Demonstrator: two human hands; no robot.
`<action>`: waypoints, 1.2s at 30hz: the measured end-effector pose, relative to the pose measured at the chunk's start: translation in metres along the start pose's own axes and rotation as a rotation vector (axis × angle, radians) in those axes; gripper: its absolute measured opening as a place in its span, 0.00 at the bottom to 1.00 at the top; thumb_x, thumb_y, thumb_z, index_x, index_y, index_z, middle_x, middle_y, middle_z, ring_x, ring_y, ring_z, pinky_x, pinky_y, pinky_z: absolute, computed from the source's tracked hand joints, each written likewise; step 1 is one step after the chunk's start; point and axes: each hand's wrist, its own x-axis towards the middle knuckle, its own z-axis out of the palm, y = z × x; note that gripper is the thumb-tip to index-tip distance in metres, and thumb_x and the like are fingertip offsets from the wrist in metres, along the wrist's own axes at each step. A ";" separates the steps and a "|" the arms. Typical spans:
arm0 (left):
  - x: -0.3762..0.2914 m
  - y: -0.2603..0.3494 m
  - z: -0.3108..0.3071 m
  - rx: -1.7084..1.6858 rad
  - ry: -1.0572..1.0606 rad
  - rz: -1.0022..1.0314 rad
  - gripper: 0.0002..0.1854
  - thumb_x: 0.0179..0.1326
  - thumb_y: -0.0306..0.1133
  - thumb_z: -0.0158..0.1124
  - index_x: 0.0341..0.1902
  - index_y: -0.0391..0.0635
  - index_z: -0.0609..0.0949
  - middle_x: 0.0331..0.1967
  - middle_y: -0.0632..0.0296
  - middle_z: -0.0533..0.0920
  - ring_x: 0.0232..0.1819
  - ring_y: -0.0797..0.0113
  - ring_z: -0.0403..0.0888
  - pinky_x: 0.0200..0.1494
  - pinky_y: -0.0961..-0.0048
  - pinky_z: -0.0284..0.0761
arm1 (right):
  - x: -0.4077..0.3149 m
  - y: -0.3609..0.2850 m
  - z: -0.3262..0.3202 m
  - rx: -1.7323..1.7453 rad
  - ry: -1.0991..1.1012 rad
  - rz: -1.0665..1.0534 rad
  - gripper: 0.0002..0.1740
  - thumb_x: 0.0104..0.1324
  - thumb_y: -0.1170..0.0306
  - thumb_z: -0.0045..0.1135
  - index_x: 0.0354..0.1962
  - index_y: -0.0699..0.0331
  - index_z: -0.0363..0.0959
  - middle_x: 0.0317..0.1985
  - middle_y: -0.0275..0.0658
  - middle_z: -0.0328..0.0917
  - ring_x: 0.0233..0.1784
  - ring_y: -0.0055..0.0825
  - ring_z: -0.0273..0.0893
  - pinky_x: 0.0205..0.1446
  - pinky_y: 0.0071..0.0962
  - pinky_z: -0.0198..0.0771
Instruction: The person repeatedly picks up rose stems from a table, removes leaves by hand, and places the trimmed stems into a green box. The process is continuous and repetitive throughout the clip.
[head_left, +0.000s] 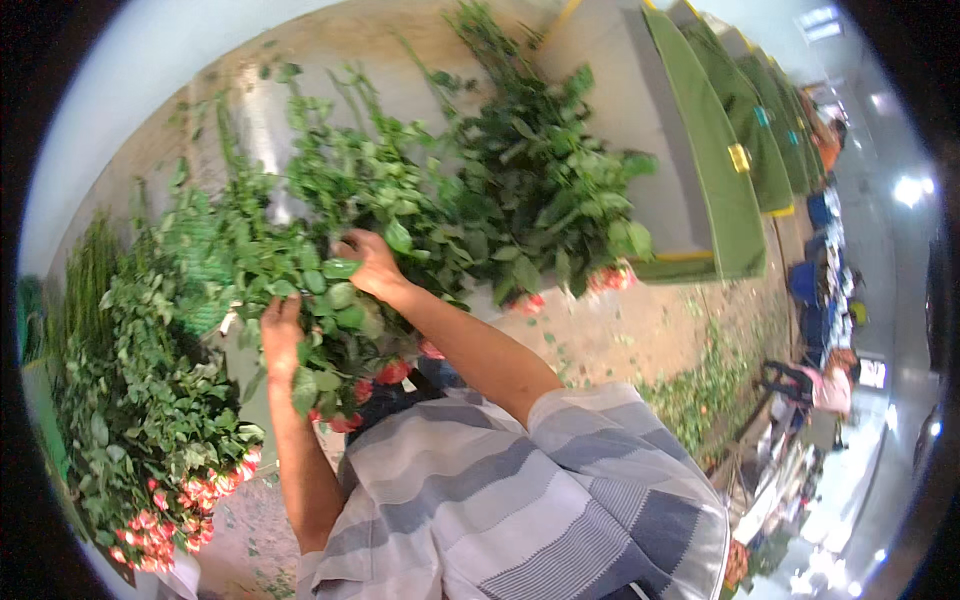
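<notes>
Leafy cut rose stems (330, 195) lie side by side in front of me, their red and pink blooms (394, 371) hanging towards my body. My right hand (371, 262) reaches into the middle of the foliage, its fingers bent among leaves and stems. A leaf partly covers it, so its hold is unclear. Lower and to the left, my left hand (281, 334) touches the leaves with its fingertips, which are partly hidden. At the left lies a big bunch of roses (150, 405) with pink-and-cream heads. Darker green stems (517, 165) spread out to the right.
Green padded dividers (705, 150) with yellow edging stand in a row at upper right. Green netting (202, 277) lies under stems on the left. Fallen leaves (690, 390) litter the floor. A person in a pink top (831, 386) and blue bins (806, 281) are farther right.
</notes>
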 end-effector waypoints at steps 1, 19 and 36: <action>-0.002 0.001 0.001 -0.011 0.012 0.034 0.14 0.64 0.36 0.53 0.39 0.36 0.77 0.30 0.57 0.79 0.26 0.68 0.74 0.30 0.73 0.70 | -0.009 -0.027 -0.006 -0.270 0.050 -0.185 0.19 0.66 0.60 0.52 0.39 0.73 0.73 0.39 0.46 0.78 0.44 0.35 0.74 0.49 0.31 0.66; 0.025 -0.062 0.012 0.478 0.066 0.646 0.11 0.65 0.34 0.53 0.33 0.38 0.76 0.24 0.62 0.77 0.19 0.74 0.70 0.22 0.76 0.67 | -0.014 0.018 -0.205 -0.599 0.266 0.221 0.20 0.66 0.60 0.51 0.44 0.69 0.73 0.39 0.54 0.75 0.41 0.56 0.72 0.42 0.48 0.67; 0.050 -0.038 0.093 0.295 0.031 -0.129 0.21 0.61 0.39 0.55 0.47 0.32 0.75 0.42 0.36 0.78 0.46 0.36 0.73 0.49 0.54 0.68 | -0.021 0.035 -0.199 -0.726 0.300 0.226 0.22 0.70 0.57 0.46 0.56 0.60 0.68 0.43 0.46 0.76 0.43 0.48 0.74 0.42 0.52 0.74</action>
